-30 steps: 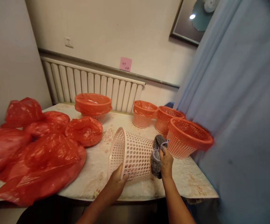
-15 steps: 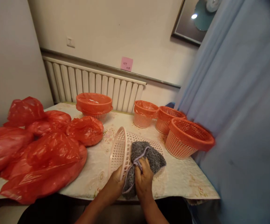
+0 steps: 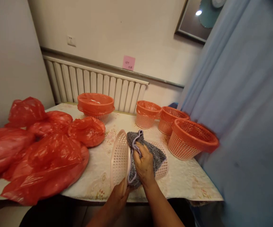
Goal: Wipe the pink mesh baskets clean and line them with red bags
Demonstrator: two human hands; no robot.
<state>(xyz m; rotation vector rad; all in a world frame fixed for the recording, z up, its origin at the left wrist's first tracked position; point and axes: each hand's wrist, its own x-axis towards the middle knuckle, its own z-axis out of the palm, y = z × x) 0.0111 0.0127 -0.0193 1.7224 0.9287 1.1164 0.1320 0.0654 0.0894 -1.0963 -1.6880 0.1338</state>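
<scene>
A pale pink perforated plastic basket [image 3: 120, 160] lies on its side near the table's front edge, its mouth facing left. My left hand [image 3: 120, 191] grips the lower part of its rim. Bunched in my right hand [image 3: 145, 162] is a grey cloth with purple edging [image 3: 158, 154], pressed against the basket's outer wall just behind the rim. The cloth covers much of that wall, and some of my right fingers are buried in its folds.
Several knotted red plastic bags [image 3: 48, 164] fill the table's left side. A basket lined with a red bag [image 3: 95, 104] stands at the back left. To the right are three more lined baskets [image 3: 185, 146], beside a blue curtain [image 3: 240, 126]. A radiator [image 3: 98, 80] runs along the wall.
My right hand has moved up along the basket's side with the cloth, which now reaches the rim. The left hand has slid slightly lower with the rim.
</scene>
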